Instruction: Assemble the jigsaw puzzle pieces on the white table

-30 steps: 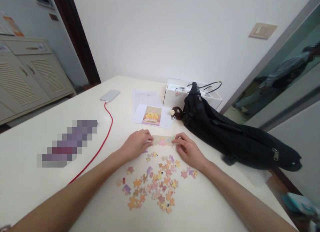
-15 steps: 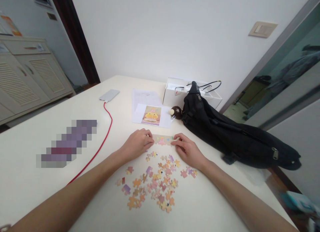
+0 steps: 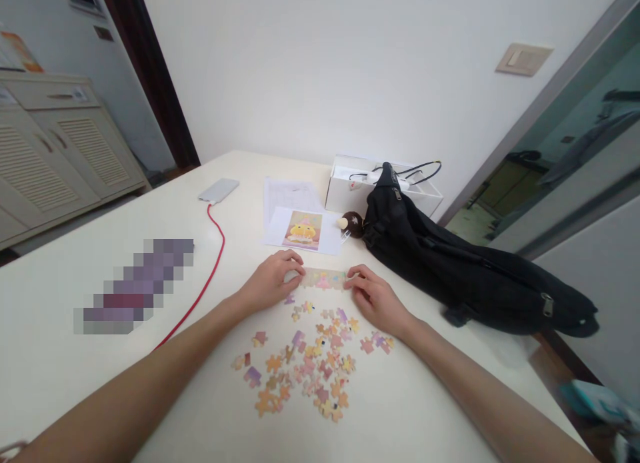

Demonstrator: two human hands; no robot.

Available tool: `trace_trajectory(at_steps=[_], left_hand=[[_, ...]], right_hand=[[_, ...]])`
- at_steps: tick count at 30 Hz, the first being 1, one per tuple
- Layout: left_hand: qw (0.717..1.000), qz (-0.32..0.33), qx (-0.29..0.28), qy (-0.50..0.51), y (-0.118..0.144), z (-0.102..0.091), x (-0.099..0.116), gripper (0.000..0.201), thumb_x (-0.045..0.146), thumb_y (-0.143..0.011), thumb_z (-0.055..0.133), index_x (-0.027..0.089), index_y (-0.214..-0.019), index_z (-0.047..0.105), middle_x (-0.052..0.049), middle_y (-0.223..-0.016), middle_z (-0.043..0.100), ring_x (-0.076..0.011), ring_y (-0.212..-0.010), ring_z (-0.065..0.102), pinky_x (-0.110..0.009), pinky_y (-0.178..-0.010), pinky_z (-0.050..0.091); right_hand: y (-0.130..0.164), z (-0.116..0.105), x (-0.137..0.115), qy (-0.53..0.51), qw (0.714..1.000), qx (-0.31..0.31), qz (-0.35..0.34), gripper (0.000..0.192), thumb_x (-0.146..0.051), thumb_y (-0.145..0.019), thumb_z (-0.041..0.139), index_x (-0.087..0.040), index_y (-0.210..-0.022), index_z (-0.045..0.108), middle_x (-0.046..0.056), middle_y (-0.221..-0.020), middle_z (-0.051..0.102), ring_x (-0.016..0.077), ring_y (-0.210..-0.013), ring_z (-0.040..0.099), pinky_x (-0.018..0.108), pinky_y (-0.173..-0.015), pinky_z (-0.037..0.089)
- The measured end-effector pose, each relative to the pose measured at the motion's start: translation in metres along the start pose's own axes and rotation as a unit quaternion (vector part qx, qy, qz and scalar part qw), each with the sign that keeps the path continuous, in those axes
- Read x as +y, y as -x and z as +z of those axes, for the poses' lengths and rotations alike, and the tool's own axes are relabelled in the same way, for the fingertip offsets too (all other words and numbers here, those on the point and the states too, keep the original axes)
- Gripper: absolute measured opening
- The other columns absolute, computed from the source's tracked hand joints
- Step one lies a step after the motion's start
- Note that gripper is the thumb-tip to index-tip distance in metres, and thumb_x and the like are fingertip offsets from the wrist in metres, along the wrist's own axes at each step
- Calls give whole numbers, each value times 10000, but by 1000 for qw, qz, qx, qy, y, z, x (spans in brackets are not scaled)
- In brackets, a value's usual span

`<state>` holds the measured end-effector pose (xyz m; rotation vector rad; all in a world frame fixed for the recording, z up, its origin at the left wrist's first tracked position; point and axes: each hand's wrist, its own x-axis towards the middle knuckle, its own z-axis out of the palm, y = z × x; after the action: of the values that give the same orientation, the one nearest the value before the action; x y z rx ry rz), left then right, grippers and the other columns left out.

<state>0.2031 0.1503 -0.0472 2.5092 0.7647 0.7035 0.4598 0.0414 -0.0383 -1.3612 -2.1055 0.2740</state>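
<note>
A short strip of joined puzzle pieces [image 3: 323,279] lies flat on the table, pale with a pink figure in its middle. My left hand [image 3: 273,281] holds its left end with bent fingers; a gap shows between the index finger and thumb. At the right end, the thumb and index finger of my right hand [image 3: 376,295] pinch the edge. Nearer to me spreads a loose heap of puzzle pieces [image 3: 305,368] in orange, pink, yellow and purple. One purple piece [image 3: 289,299] lies just below my left fingers.
Beyond the strip is a printed picture [image 3: 303,230] on white paper. A black bag [image 3: 450,263] lies along the right, against a white box [image 3: 345,188]. On the left are a red cable [image 3: 203,291], a grey power bank [image 3: 220,190] and a pixelated object [image 3: 137,286].
My left hand has shifted slightly left and its fingers have loosened, uncovering more of the strip's left end and the purple piece. My right hand has barely moved.
</note>
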Motion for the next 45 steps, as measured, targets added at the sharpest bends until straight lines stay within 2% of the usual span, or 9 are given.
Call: trace_trajectory(at_steps=[7,13,26,31,35,38,40,42,45], left_hand=[[1000,9,-28,10,-1,-2,1,192,256,-916,497,189,-868,671,-70,-1064,618,-199,-1001,564,-351,-921,437],[997,36,-57,46,-1,-11,2,183,268,-901,536,194,-939,700,-79,-1099,609,-195,-1023,568,-340,-935,437],[997,32,-50,45,-1,-8,1,185,277,-909,539,184,-943,696,-86,-1089,595,-195,-1021,563,-340,-943,440],[996,38,-49,68,-1,-9,-1,206,283,-916,525,191,-952,705,-81,-1098,585,-177,-984,578,-319,-911,452],[994,24,-20,105,-2,-7,-4,223,314,-902,528,188,-978,696,-69,-1063,598,-152,-894,573,-290,-830,460],[986,-71,37,147,-4,-6,-9,312,404,-858,572,166,-1038,668,-47,-919,626,-127,-713,522,-269,-698,451],[966,-152,64,201,-5,-6,-12,417,493,-813,607,145,-1037,659,-35,-819,627,-124,-645,499,-262,-632,433],[938,-207,68,270,-7,-7,-14,501,563,-755,643,131,-1008,660,-43,-799,635,-137,-652,525,-261,-609,429],[915,-235,34,326,-7,-15,-16,514,569,-698,689,132,-969,671,-58,-839,657,-162,-720,573,-266,-637,446]], right_hand=[[-1,0,-1,3,1000,2,15,288,-82,-861,461,-201,-1061,631,100,-1101,574,202,-945,600,356,-846,500],[-2,1,-1,18,1000,20,15,131,-179,-888,532,-199,-921,657,98,-1004,604,229,-955,571,402,-860,487],[-4,2,2,3,999,33,17,188,-132,-882,495,-191,-918,670,99,-984,643,232,-938,567,423,-856,464],[-6,0,7,-80,987,98,95,177,-171,-843,514,-188,-916,675,75,-938,640,183,-778,573,332,-703,468],[-9,-1,20,-206,936,191,211,131,-247,-763,604,-178,-840,683,35,-815,641,146,-660,537,283,-607,424],[-11,-2,28,-341,849,283,287,149,-264,-691,673,-182,-815,684,-3,-695,609,120,-600,508,257,-568,415],[-12,-4,30,-421,781,335,316,168,-231,-633,704,-179,-792,684,-5,-681,601,106,-583,502,238,-532,411],[-13,-7,30,-473,733,363,328,183,-188,-585,716,-170,-764,686,8,-708,614,98,-592,514,220,-508,415],[-14,-10,28,-502,710,367,332,196,-146,-554,718,-158,-748,693,17,-709,617,92,-595,517,205,-488,422]])
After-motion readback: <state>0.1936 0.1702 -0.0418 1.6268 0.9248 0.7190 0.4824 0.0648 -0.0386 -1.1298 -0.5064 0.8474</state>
